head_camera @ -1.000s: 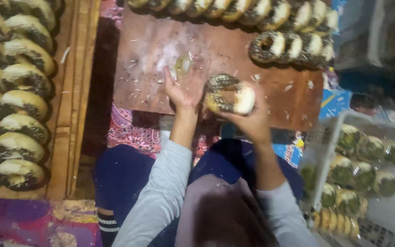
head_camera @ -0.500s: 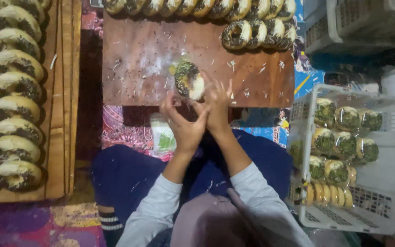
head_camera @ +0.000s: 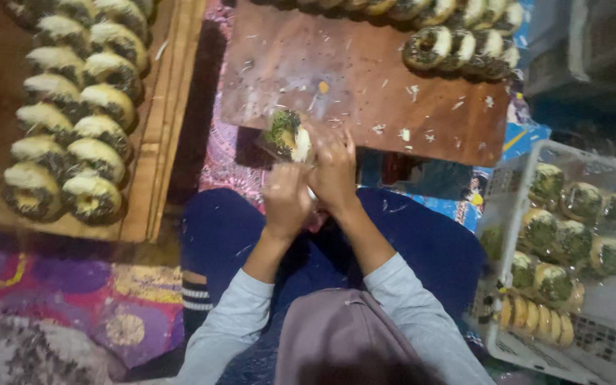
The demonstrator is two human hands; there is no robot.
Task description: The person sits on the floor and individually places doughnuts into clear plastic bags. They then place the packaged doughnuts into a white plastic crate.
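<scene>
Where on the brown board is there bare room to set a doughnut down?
The middle of the brown board is bare except for crumbs, bordered by the doughnut row along the far edge and the hands holding a doughnut at the near edge. The wooden tray and white basket are crowded.

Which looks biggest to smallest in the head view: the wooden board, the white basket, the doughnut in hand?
1. Wooden board, largest.
2. White basket, partly cut off by the frame, so this is unsure.
3. Green-topped doughnut at both hands' fingertips, smallest.
</scene>
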